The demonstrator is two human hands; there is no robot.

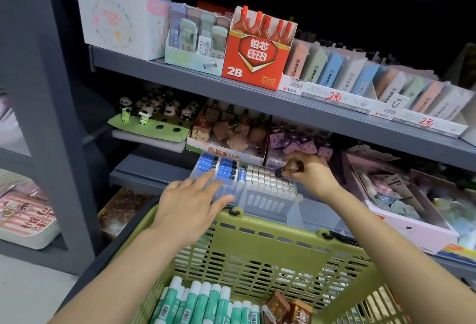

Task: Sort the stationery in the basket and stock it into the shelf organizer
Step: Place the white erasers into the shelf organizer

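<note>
A green plastic basket (260, 243) sits in front of me, pushed against the shelf. In it lie several green-and-white glue sticks (203, 300) and a few small brown boxes (286, 309). A clear shelf organizer (265, 201) stands on the lower shelf, with blue items (219, 166) in its left part and rows of white caps (268, 176) in its right part. My left hand (190, 201) rests with straight fingers on the organizer's front left. My right hand (307, 171) pinches a small dark stick-like item (289, 167) over the organizer's right end.
The top shelf holds a red 2B lead box (255, 58), a pastel box (116, 17) and rows of pastel erasers (360, 76). The middle shelf holds panda figures (154, 109), brown items (231, 130) and purple items (296, 140). A pink-edged tray (401, 194) stands to the right.
</note>
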